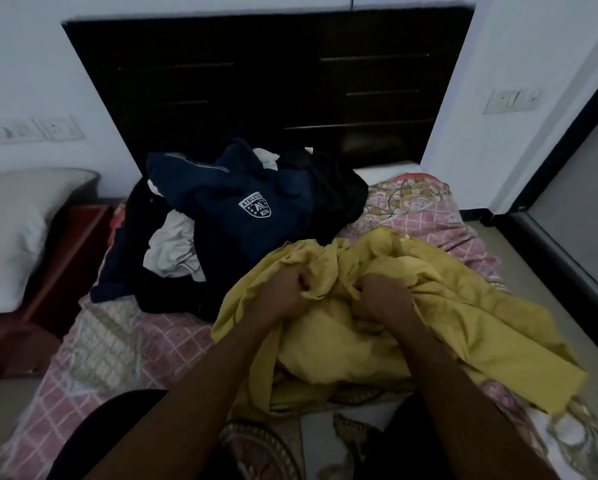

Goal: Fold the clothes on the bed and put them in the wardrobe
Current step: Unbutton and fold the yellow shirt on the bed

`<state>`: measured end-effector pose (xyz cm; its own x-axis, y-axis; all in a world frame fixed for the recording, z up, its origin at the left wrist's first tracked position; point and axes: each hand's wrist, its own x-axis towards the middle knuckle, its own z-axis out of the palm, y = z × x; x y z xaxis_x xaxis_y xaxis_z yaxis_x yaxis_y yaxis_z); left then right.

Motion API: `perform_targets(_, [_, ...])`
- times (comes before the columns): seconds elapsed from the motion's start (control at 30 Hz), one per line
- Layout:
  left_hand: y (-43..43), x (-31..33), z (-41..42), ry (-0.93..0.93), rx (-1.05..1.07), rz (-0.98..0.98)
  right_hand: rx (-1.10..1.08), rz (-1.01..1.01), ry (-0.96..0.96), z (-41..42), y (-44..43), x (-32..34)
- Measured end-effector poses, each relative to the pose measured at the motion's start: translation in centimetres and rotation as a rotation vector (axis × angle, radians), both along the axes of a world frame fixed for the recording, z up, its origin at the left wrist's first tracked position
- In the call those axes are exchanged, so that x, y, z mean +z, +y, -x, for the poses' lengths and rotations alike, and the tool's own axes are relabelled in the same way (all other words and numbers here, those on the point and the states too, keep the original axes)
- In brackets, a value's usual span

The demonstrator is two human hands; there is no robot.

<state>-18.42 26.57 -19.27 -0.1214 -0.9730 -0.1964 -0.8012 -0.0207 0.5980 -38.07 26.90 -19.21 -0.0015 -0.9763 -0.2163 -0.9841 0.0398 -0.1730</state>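
Note:
A crumpled yellow garment (pixel 463 327) lies bunched on the near right part of the bed (pixel 117 358). My left hand (pixel 283 292) is closed on a fold of it near its top edge. My right hand (pixel 384 299) grips another fold a little to the right. Behind them sits a heap of clothes: a navy top with a white crest (pixel 242 206), a white garment (pixel 173 247) and black clothes (pixel 328 185). The wardrobe is not in view.
A dark wooden headboard (pixel 269 81) rises behind the heap. A white pillow (pixel 10 237) rests on a reddish side table (pixel 65 258) at the left. A dark-framed door or panel (pixel 574 216) stands at the right, with floor beside the bed.

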Motion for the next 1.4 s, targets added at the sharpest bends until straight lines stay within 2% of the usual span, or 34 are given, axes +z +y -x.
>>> perform_targets(0.03, [-0.2, 0.1, 0.0, -0.053, -0.027, -0.04, 0.024, 0.006, 0.062, 0.0, 0.1, 0.2])
perform_targets(0.1, [-0.7, 0.2, -0.1, -0.07, -0.028, -0.097, 0.048, 0.144, 0.141, -0.3, -0.1, 0.6])
perform_targets(0.13, [-0.7, 0.0, -0.3, -0.047, -0.028, -0.11, 0.073, 0.221, 0.142, -0.5, -0.2, 0.5])
perform_targets(0.2, [-0.8, 0.0, -0.4, 0.065, -0.047, -0.092, 0.118, 0.32, 0.027, -0.7, -1.0, -0.1])
perform_targets(0.27, [-0.9, 0.6, 0.1, 0.307, 0.004, 0.022, 0.138, 0.309, -0.258, -0.9, -1.6, -0.3])
perform_targets(0.3, [-1.0, 1.3, 0.5, 0.453, 0.11, 0.139, 0.092, 0.347, -0.442, -1.3, -1.9, -0.2])
perform_targets(0.37, [-1.5, 2.9, 1.3, 0.682, 0.352, 0.418, -0.208, 0.484, -0.981, -1.3, -2.9, 0.8])
perform_targets(0.4, [-1.9, 3.4, 1.6, 0.724, 0.407, 0.52, -0.407, 0.48, -1.249, -1.0, -3.4, 1.4])
perform_targets(0.43, [-2.0, 3.4, 1.8, 0.698, 0.41, 0.584, -0.541, 0.396, -1.391, -0.5, -3.9, 1.5])
perform_targets(0.47, [-2.1, 3.0, 1.8, 0.627, 0.37, 0.616, -0.573, 0.271, -1.429, 0.2, -4.3, 1.2])
perform_targets(0.5, [-2.1, 1.8, 1.8, 0.53, 0.308, 0.616, -0.514, 0.151, -1.278, 0.8, -4.3, 1.0])
perform_targets(0.53, [-2.0, 0.2, 1.7, 0.41, 0.25, 0.584, -0.37, 0.05, -1.023, 1.4, -4.1, 0.5])
perform_targets(0.6, [-1.3, -2.8, 1.4, 0.188, 0.153, 0.439, -0.13, 0.027, -0.509, 2.0, -3.2, -1.0])
perform_targets(0.63, [-1.2, -3.3, 1.2, 0.124, 0.118, 0.365, -0.105, 0.068, -0.401, 2.0, -2.8, -1.5])
perform_targets(0.73, [-1.9, -2.3, 1.2, -0.009, 0.103, 0.203, -0.096, 0.371, -0.389, 1.8, -3.0, -1.5])
perform_targets(0.8, [-2.3, -1.5, 0.9, -0.044, 0.117, 0.104, -0.02, 0.476, -0.434, 1.7, -3.5, -1.5])
perform_targets(0.87, [-2.5, -1.0, 1.0, 0.067, 0.146, -0.02, 0.059, 0.473, -0.446, 0.7, -3.4, -1.2])
perform_targets(1.0, [-2.0, -0.6, 1.8, 0.472, 0.293, -0.244, 0.096, 0.398, -0.415, -2.0, -2.9, -2.1])
perform_targets(1.2, [-2.4, -0.8, 1.6, 0.813, 0.337, -0.374, 0.013, 0.313, -0.277, -3.2, -2.2, -4.4])
perform_targets(1.3, [-2.7, 0.6, 1.7, 1.164, 0.302, -0.49, -0.025, 0.263, -0.245, -3.2, -2.4, -4.6])
perform_targets(1.4, [-3.2, 1.6, 1.0, 1.482, 0.313, -0.578, 0.039, 0.102, -0.22, -2.7, -3.0, -4.0])
